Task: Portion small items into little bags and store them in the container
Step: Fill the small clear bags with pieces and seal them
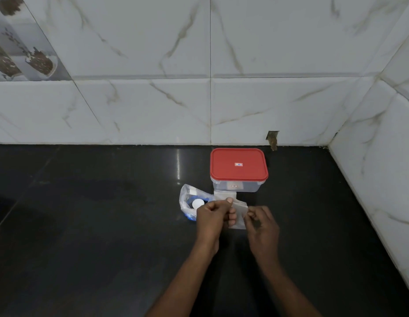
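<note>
A small clear bag (239,213) is held between my two hands above the black counter. My left hand (213,217) pinches its left side near the top, and my right hand (262,221) pinches its right edge. Behind them lies a short stack of more little clear bags (223,194). To the left sits an open plastic bag (188,202) holding small blue and white caps, one white cap (197,204) showing on top. A clear container with a red lid (239,165) stands shut at the back, near the wall.
The black counter (96,225) runs to a white marble-tiled wall (199,99) behind and another wall on the right (382,179). A small broken notch (272,138) shows in the back wall tile just right of the container.
</note>
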